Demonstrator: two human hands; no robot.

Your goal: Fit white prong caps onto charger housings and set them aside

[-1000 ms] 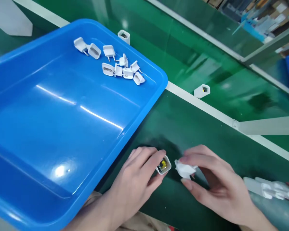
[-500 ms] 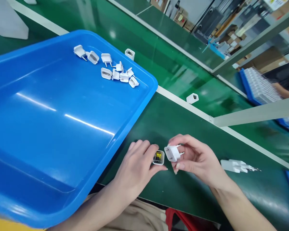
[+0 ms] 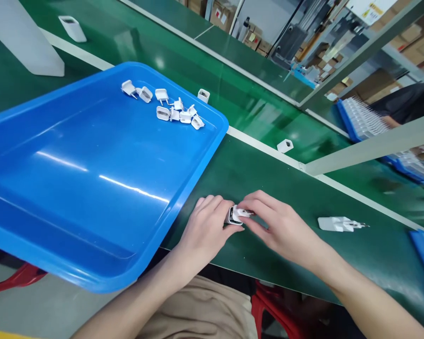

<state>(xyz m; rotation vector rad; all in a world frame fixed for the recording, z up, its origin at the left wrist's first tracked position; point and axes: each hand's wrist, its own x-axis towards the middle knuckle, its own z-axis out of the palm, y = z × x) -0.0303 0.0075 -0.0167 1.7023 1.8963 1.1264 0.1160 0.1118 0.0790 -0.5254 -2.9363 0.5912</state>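
Note:
My left hand [image 3: 212, 219] is closed around a white charger housing [image 3: 229, 217], its open end facing right. Between the fingers of my right hand [image 3: 268, 216] is a white plug cap [image 3: 239, 213] with two metal pins, tilted against the mouth of the housing. A dark gap shows along one side of that mouth, and my fingers cover part of the cap. On the green table to the right lies a white charger [image 3: 334, 224] with its pins pointing right.
A large blue tray [image 3: 92, 226] on the left holds several white plug caps [image 3: 161, 96] in its far corner. White housings stand on the green belt [image 3: 247, 108], one [image 3: 285, 146] near the metal post [image 3: 374, 148]. A co-worker's arm [image 3: 392, 120] is at the far right.
My right hand has moved left and turned the plug cap, bringing it from beside the housing onto its open end. My left hand keeps its hold. The camera view has shifted.

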